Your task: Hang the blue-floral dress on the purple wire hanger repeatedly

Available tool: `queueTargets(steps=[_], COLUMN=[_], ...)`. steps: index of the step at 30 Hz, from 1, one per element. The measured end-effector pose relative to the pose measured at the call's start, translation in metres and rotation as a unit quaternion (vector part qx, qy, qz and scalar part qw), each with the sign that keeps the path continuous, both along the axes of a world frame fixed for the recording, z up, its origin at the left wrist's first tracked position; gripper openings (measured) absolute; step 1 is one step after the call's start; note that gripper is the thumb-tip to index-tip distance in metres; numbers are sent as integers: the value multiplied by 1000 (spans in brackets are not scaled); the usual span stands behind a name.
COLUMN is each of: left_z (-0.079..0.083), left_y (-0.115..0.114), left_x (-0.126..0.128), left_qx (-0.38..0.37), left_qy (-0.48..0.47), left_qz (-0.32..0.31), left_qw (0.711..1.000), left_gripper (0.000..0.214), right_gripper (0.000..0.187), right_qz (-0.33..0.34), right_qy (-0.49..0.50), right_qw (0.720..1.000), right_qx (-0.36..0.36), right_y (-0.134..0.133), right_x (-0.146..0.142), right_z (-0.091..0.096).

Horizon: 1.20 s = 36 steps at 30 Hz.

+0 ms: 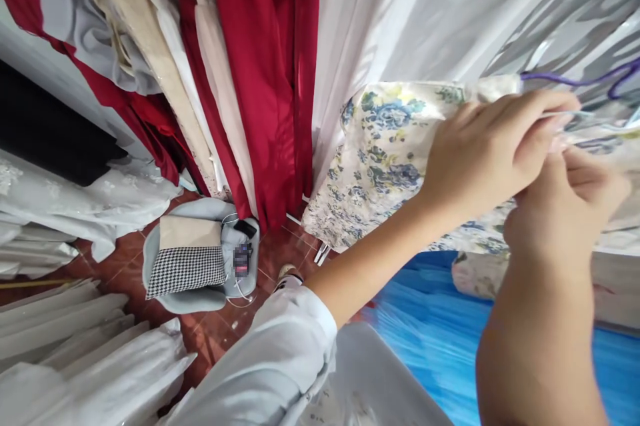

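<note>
My left hand (493, 146) reaches out from a pale sleeve, thumb and fingers closed in a pinch. A thin pale-blue strand (583, 114) runs from those fingers toward the right edge. Just below, my right hand (565, 196) is also pinched, its fingertips meeting the left ones. What lies between the right fingertips is too small and blurred to name. Both hands are above a floral-covered board (385, 153) that looks like an ironing board. Beyond them, a purple clothes hanger (565, 79) lies at the board's far side.
Red fabric (260, 79) and white cloth (360, 13) hang behind the board. A grey chair (150, 259) with a houndstooth cushion (190, 269) stands left on the red tiled floor (200, 333). White garments (100, 373) hang at lower left. Bright blue material (420, 319) lies below the board.
</note>
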<state>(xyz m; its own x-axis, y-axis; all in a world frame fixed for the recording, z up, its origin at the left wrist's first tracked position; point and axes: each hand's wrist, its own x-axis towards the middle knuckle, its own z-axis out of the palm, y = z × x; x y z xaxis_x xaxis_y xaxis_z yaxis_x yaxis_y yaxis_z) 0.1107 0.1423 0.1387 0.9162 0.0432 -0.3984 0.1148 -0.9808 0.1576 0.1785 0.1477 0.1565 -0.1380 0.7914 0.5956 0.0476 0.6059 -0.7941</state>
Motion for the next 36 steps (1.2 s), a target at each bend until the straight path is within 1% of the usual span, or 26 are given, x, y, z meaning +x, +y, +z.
queueTargets(steps=[1, 2, 3, 4, 5, 6, 7, 8, 9, 10, 13, 15, 17, 19, 21, 23, 25, 27, 29, 31, 32, 33, 34, 35, 36], left_z=[-1, 0, 5, 11, 18, 24, 30, 34, 37, 37, 31, 25, 22, 20, 19, 21, 26, 36, 49, 58, 60, 58, 52, 42, 29], left_y=[0, -2, -6, -12, -18, -24, -29, -32, -33, -32, -21, -12, -6, -3, -4, -5, -6, -6, -3, 1, 4, 7, 10, 12, 14], left_x=[1, 1, 0, -2, -5, -7, -9, -10, -11, -11, -8, -8, -11, -16, -21, -27, -32, -41, -58, -87, -106, -126, -146, -164, -180], left_qx=[19, 59, 113, 173, 230, 275, 305, 321, 326, 324, 311, 301, 281, 256, 228, 200, 179, 177, 191, 201, 199, 190, 174, 144, 98], left_qy=[-18, -54, -105, -167, -235, -301, -359, -406, -442, -469, -547, -609, -660, -687, -700, -709, -719, -729, -741, -759, -770, -780, -793, -805, -821], left_qz=[36, 109, 209, 320, 424, 506, 561, 591, 605, 608, 583, 549, 511, 483, 466, 455, 446, 442, 444, 445, 446, 448, 451, 457, 468], left_qw=[999, 991, 966, 916, 844, 760, 681, 618, 577, 552, 514, 488, 474, 478, 490, 500, 502, 492, 466, 430, 411, 393, 372, 349, 311], left_gripper=[26, 35, 47, 59, 67, 70, 69, 65, 62, 59, 51, 35, 18, 11, 10, 9, 9, 9, 9, 8, 8, 12, 17, 23, 30], right_gripper=[43, 42, 40, 39, 39, 39, 38, 37, 36, 35, 35, 32, 27, 23, 23, 23, 23, 22, 24, 26, 26, 25, 25, 24, 24], right_qz=[5, 10, 16, 22, 26, 25, 18, 8, -2, -7, 7, 14, 16, 31, 44, 44, 34, 25, 19, 27, 35, 44, 56, 67, 78], right_qy=[-5, -11, -16, -16, -9, 4, 23, 40, 53, 55, 50, 76, 113, 117, 108, 102, 91, 76, 68, 58, 50, 40, 29, 22, 18], right_qw=[1000, 1000, 1000, 1000, 1000, 1000, 1000, 999, 998, 997, 998, 996, 993, 992, 993, 993, 993, 993, 992, 990, 989, 987, 984, 982, 979], right_qx=[-6, -9, -9, -10, -9, -3, 8, 22, 36, 46, 44, 35, 35, 25, 0, -33, -65, -89, -104, -125, -138, -151, -165, -178, -188], right_y=[-3, -5, -5, -4, -2, 1, 5, 9, 13, 16, 20, 18, 15, 12, 10, 11, 13, 15, 14, 9, 6, 1, -4, -9, -14], right_x=[0, 0, -1, -1, -2, -2, -2, -2, -2, -1, -1, -2, -2, -2, -2, -3, -3, -2, 0, 3, 5, 7, 10, 12, 14], right_z=[-1, -2, -3, -4, -5, -6, -7, -9, -11, -13, -17, -17, -16, -15, -15, -17, -21, -27, -34, -41, -43, -46, -47, -49, -50])
